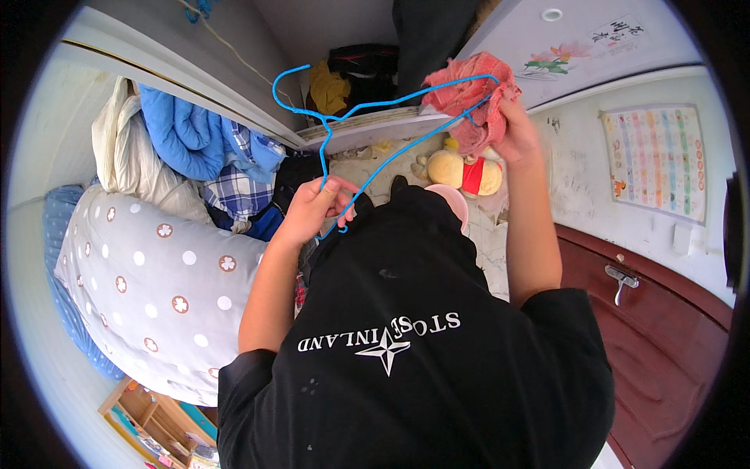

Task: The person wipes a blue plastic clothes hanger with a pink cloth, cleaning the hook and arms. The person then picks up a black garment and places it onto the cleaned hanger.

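Observation:
My left hand (316, 205) holds a blue wire clothes hanger (398, 156) near one end, its fingers around the shoulder wire. The hanger's hook points up and to the left. In my right hand (518, 132) is a bunched pink-red cloth (469, 88), which looks like a towel. That cloth lies against the other end of the hanger, and the wire passes over part of it. Whether it is wrapped fully around the wire is hard to see.
A wardrobe with its sliding door (562, 53) partly open stands ahead, with a yellow cloth (328, 88) inside. Bedding (176, 135) and a grey dotted quilt (158, 258) lie at the left. A plush toy (448, 170) and a pink basin (452, 202) are on the floor. A brown door (650, 352) is at right.

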